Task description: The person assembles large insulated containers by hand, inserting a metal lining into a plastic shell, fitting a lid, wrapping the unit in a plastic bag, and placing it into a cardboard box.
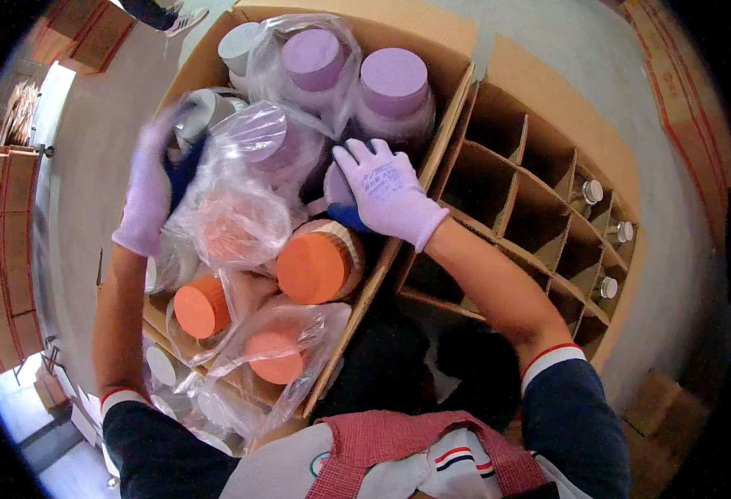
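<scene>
Both my hands wear pale lilac gloves with dark blue palms. My right hand (389, 190) is closed around a purple-lidded jar (332, 181) in an open cardboard box, fingers and thumb on either side of the lid. Over the box's left side is my left hand (151, 187), smeared by motion, its fingers beside a white-lidded jar (203, 110). Clear plastic bags (215, 158) cover several jars between my hands. A large purple-lidded jar (393, 79) stands beyond my right hand. Nearer me are an orange-lidded jar (311, 268) and a smaller orange-lidded jar (201, 308).
To the right, a second cardboard box (561, 100) has cardboard dividers (511, 204), with several white-capped bottles (592, 192) along its right side. Stacked cartons (3, 249) stand at the far left. Another person's shoe (185, 20) shows at the top left.
</scene>
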`<state>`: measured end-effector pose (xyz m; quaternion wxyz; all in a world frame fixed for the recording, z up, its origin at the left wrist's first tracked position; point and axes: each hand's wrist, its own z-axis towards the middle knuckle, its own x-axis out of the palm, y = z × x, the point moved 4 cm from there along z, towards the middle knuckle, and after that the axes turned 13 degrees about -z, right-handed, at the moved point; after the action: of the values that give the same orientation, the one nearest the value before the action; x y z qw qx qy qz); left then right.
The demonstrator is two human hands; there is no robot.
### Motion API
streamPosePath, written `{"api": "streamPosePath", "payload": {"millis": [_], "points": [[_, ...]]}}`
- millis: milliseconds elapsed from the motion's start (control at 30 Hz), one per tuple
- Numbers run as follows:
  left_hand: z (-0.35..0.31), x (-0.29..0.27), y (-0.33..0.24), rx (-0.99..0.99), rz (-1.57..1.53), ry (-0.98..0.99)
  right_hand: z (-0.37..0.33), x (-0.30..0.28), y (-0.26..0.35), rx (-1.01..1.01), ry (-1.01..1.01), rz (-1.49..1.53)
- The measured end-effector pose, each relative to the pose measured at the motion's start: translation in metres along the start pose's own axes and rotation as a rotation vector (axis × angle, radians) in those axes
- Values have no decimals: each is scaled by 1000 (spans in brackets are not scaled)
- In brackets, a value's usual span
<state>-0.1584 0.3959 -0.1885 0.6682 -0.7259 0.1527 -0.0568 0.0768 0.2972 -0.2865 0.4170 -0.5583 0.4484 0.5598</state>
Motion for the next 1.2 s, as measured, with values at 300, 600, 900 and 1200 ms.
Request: {"api": "streamPosePath", "payload": {"millis": [300,600,900,1200], "points": [[27,104,207,-247,402,417,19,18,-22,39,-151,-68],[4,99,172,18,962,510,-85,-55,-58,162,-500,-61],[17,66,100,284,970,299,-269,-54,-15,334,-311,50],[47,88,-1,382,548,4,-343,-1,25,366,132,92]]}}
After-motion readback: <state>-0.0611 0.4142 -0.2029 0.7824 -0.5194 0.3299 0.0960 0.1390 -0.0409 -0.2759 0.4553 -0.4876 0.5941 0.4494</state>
